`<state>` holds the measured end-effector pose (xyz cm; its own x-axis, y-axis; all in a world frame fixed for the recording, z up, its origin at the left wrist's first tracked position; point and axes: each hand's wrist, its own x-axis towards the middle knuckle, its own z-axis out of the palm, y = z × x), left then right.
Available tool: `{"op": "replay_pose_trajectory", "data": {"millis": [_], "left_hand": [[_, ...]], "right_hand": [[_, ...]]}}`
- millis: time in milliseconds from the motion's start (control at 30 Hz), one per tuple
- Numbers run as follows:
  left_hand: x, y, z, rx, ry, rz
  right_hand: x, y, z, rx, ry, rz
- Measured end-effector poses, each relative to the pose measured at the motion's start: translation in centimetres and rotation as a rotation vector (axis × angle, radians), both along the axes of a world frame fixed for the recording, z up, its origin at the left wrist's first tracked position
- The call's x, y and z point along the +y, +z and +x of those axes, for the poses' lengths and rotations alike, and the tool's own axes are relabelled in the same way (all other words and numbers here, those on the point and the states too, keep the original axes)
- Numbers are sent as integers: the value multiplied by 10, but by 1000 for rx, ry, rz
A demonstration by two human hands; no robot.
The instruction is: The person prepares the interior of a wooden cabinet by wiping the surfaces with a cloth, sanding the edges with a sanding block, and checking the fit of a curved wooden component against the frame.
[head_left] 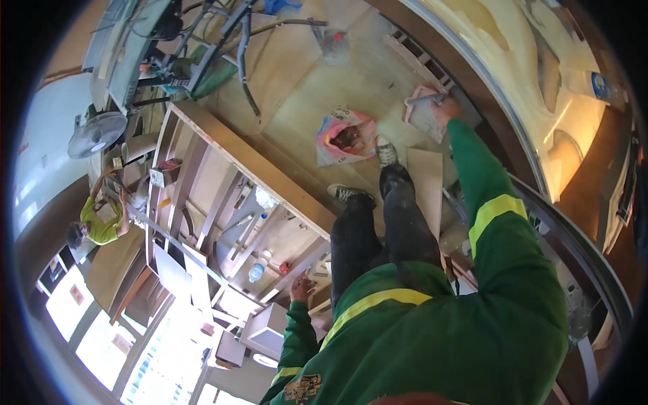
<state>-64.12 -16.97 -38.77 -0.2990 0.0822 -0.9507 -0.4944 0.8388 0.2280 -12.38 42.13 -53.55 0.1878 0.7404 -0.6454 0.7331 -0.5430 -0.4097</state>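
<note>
My right hand is far out at the upper right, closed around a grey tool whose exact kind I cannot make out. The tool lies over a shallow pale container with a pinkish rim. Close to my left hand is the edge of a large wooden frame; its fingers are loosely bent and apart, with nothing plainly held. A pink and white plastic bag, open at the top with brown material inside, stands on the floor just ahead of my shoes.
The frame's compartments hold a water bottle and a red round item. A flat board lies beside my right leg. Curved, glossy panelling runs along the right. At the left are a fan and another person in a yellow-green top.
</note>
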Motion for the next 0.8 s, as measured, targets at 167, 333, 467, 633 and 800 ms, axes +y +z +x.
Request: {"op": "replay_pose_trajectory", "data": {"millis": [167, 333, 467, 633, 800], "left_hand": [[-24, 21, 7, 79, 23, 5], [8, -22, 54, 84, 143, 154], [-1, -17, 96, 56, 216, 183], [-52, -49, 115, 69, 244, 207], [-69, -49, 120, 55, 448, 198]], "right_hand": [[-2, 10, -125, -37, 411, 428], [81, -7, -136, 32, 534, 375], [84, 20, -182, -98, 789, 474], [118, 103, -239, -222, 965, 618], [182, 197, -287, -220, 1082, 705]]}}
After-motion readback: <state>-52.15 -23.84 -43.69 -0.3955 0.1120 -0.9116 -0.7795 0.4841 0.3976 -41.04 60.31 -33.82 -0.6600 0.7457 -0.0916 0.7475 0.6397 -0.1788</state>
